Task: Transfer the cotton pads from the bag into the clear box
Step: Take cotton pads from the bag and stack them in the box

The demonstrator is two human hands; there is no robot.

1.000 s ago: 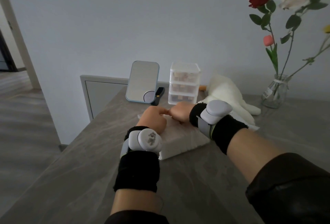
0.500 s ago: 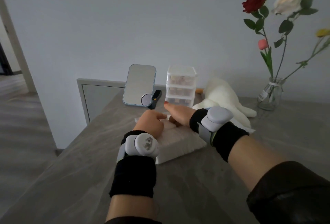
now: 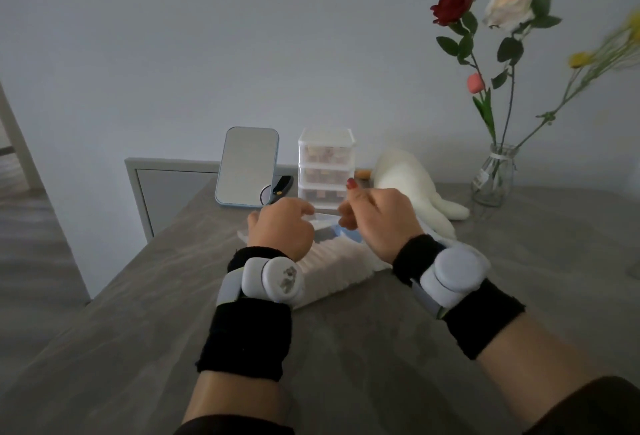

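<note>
Spanning left grip (image 3: 280,226), right grip (image 3: 377,219): bag (image 3: 329,264).

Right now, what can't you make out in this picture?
Head view only:
- The bag opening: hidden behind the left hand and right hand pinching it.
- The clear box contents: too dim and small.
- The yellow flowers: blurred, cut off by the right edge.

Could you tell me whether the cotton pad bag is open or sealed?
Apparently open: the left hand and right hand pinch the bag apart at its top, a dark gap showing.
</note>
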